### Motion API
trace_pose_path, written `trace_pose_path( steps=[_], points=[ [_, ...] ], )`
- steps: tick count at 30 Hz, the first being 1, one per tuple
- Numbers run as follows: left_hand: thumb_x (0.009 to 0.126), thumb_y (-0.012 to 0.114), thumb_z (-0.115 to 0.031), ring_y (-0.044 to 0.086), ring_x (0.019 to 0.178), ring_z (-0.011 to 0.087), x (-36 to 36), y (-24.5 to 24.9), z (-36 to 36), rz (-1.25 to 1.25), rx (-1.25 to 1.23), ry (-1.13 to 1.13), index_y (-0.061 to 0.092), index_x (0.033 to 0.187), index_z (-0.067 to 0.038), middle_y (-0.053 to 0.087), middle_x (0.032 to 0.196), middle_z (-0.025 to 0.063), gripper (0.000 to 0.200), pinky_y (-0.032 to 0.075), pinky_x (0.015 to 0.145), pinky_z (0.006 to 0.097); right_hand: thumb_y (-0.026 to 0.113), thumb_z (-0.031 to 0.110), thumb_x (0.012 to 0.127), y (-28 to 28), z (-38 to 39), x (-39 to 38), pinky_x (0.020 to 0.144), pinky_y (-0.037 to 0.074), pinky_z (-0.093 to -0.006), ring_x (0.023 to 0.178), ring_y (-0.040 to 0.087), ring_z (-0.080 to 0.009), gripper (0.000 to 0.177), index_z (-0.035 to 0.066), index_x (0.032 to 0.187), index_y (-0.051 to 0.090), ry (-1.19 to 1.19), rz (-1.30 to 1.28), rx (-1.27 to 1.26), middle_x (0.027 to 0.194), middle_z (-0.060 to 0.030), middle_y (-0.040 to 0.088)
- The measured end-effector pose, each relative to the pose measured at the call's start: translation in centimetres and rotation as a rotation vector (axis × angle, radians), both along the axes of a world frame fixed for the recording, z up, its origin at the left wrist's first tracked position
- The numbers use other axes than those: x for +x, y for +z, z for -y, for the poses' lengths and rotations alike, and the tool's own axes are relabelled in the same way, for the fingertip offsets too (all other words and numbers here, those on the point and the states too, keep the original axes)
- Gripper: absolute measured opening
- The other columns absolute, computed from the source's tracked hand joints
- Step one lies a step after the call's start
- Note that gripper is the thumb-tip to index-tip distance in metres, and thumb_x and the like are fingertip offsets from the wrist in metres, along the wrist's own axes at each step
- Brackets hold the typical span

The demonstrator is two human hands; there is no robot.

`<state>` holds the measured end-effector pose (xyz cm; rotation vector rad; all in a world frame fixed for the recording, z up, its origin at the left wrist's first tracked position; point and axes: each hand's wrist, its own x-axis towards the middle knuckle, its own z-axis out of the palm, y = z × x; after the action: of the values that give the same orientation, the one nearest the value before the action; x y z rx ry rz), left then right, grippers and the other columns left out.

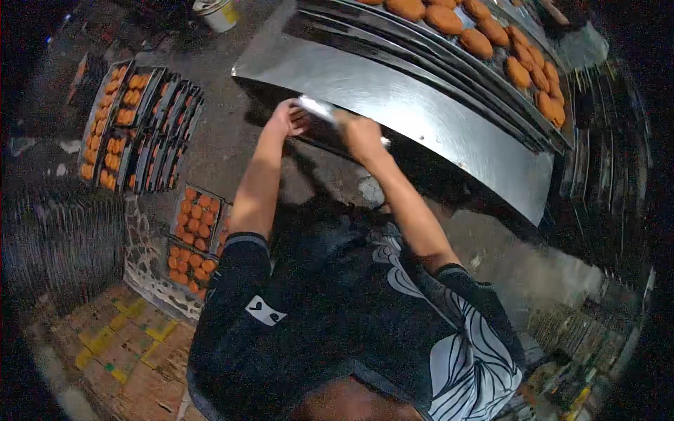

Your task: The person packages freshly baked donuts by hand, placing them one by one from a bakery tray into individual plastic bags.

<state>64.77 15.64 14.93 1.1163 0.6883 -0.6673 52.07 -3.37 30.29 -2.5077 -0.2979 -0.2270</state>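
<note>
Both arms are stretched out towards 12 o'clock, and the hands meet at the near edge of the steel bench [421, 105]. A narrow, shiny metal strip [317, 109] is held between them, lying slantwise along that edge just above the middle of the view.

The left hand [286, 121] is set at the strip's 10 o'clock end, with the fingers curled against it. Whether that grip is truly clamped cannot be told. The right hand [361, 133] is seen from the back, with its grip closed down over the strip's other end. A pale tip shows just beyond the knuckles at 4 o'clock.

Up the bench, at 1 o'clock from the hands, a long tray [544, 123] is lined with orange-brown baked pieces [477, 42] set in rows.

On the floor at 9 o'clock, a stack of dark trays [165, 126] is seen, some of them filled with the same orange pieces. Two more filled trays [198, 217] lie at 8 o'clock, near the left elbow. A white bucket [217, 12] stands at 11 o'clock, well apart from the hands. Patterned floor tiles [119, 337] show at 7 o'clock. A dark shirt [337, 295] with white line work is worn, filling the bottom of the view.
</note>
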Motion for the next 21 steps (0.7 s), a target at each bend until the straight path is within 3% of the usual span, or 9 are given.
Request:
trace_pose_path(
  steps=[2, 4, 5, 7, 11, 13, 16, 19, 21],
  points=[
    [0.079, 0.049, -0.033, 0.054, 0.084, 0.0258, -0.2, 3.2, 2.8, -0.122, -0.004, 0.064, 0.052, 0.101, -0.006, 0.053, 0.096, 0.0115, 0.035, 0.044, 0.072, 0.0428, 0.053, -0.001, 0.067, 1.9, 2.8, -0.5, 0.062, 0.047, -0.0363, 0.064, 0.06, -0.0283, 0.033, 0.01, 0.097, 0.059, -0.073, -0.007, 0.049, 0.077, -0.0183, 0.06],
    [0.078, 0.05, -0.035, 0.054, 0.077, 0.0256, 0.2, 1.6, 4.5, 0.456, 0.527, -0.881, 0.051, 0.101, -0.005, 0.052, 0.094, 0.0099, 0.038, 0.045, 0.062, 0.0417, 0.052, -0.001, 0.067, 4.1, 3.9, -1.1, 0.061, 0.047, -0.0326, 0.062, 0.059, -0.0266, 0.031, 0.009, 0.096, 0.059, 0.051, -0.043, 0.36, 0.073, -0.0166, 0.06],
    [0.078, 0.05, -0.035, 0.054, 0.077, 0.0256, 0.4, 2.4, 6.2, 0.466, 0.533, -0.903, 0.051, 0.101, -0.005, 0.052, 0.094, 0.0099, 0.038, 0.045, 0.062, 0.0417, 0.05, -0.001, 0.067, 6.1, 3.6, -1.9, 0.06, 0.046, -0.0299, 0.061, 0.059, -0.0253, 0.029, 0.008, 0.094, 0.059, 0.165, 0.015, 0.539, 0.069, -0.0154, 0.059],
    [0.076, 0.051, -0.033, 0.047, 0.067, 0.0221, 0.5, 4.3, 9.6, 0.192, 0.332, -0.537, 0.05, 0.091, -0.006, 0.048, 0.082, 0.0068, 0.03, 0.04, 0.057, 0.0382, 0.052, 0.0, 0.066, 5.1, 4.7, -1.3, 0.061, 0.047, -0.0323, 0.062, 0.058, -0.0277, 0.028, 0.006, 0.092, 0.059, 0.595, 0.013, 0.48, 0.068, -0.0155, 0.059],
    [0.072, 0.052, -0.028, 0.034, 0.047, 0.0153, -1.6, 7.8, 13.7, -0.364, -0.07, 0.275, 0.048, 0.069, -0.008, 0.039, 0.057, 0.0007, 0.021, 0.03, 0.048, 0.031, 0.056, 0.002, 0.064, 1.7, 12.8, -0.5, 0.064, 0.048, -0.0367, 0.073, 0.06, -0.0299, 0.04, 0.014, 0.103, 0.058, 0.006, -0.106, -0.02, 0.082, -0.0147, 0.061],
    [0.074, 0.049, -0.032, 0.026, 0.042, 0.0126, -1.3, 9.1, 16.0, -0.493, -0.188, 0.276, 0.035, 0.058, -0.012, 0.031, 0.051, -0.0016, 0.029, 0.025, 0.048, 0.0272, 0.055, 0.002, 0.067, 0.2, 19.9, -1.8, 0.065, 0.048, -0.0355, 0.075, 0.06, -0.03, 0.036, 0.011, 0.101, 0.057, -0.243, 0.076, 0.088, 0.082, -0.0144, 0.061],
    [0.074, 0.046, -0.03, 0.033, 0.043, 0.0133, -3.1, 12.5, 23.1, -0.166, -0.257, 0.146, 0.035, 0.057, -0.013, 0.036, 0.049, 0.0004, 0.027, 0.028, 0.044, 0.0279, 0.05, -0.002, 0.067, -2.6, 30.8, -4.8, 0.067, 0.046, -0.0373, 0.075, 0.059, -0.0339, 0.036, 0.005, 0.102, 0.053, -0.608, -0.031, 0.341, 0.081, -0.0204, 0.059],
    [0.078, 0.054, -0.024, 0.048, 0.055, 0.0197, -8.2, 16.1, 33.1, 1.023, 0.498, -0.495, 0.052, 0.071, -0.006, 0.05, 0.063, 0.0043, 0.02, 0.04, 0.051, 0.0303, 0.056, 0.002, 0.063, -6.6, 37.7, -6.7, 0.068, 0.046, -0.0364, 0.08, 0.059, -0.0334, 0.048, 0.002, 0.11, 0.046, -0.798, -0.139, 0.449, 0.084, -0.023, 0.059],
    [0.072, 0.063, -0.023, 0.052, 0.069, 0.0262, -10.3, 14.3, 37.6, 1.282, 0.411, -0.989, 0.056, 0.08, -0.004, 0.053, 0.074, 0.008, 0.022, 0.043, 0.063, 0.0338, 0.06, 0.006, 0.064, -5.9, 38.4, -7.1, 0.068, 0.047, -0.0377, 0.082, 0.058, -0.036, 0.058, -0.005, 0.116, 0.036, -0.896, -0.264, 0.497, 0.085, -0.0272, 0.057]
  ],
)
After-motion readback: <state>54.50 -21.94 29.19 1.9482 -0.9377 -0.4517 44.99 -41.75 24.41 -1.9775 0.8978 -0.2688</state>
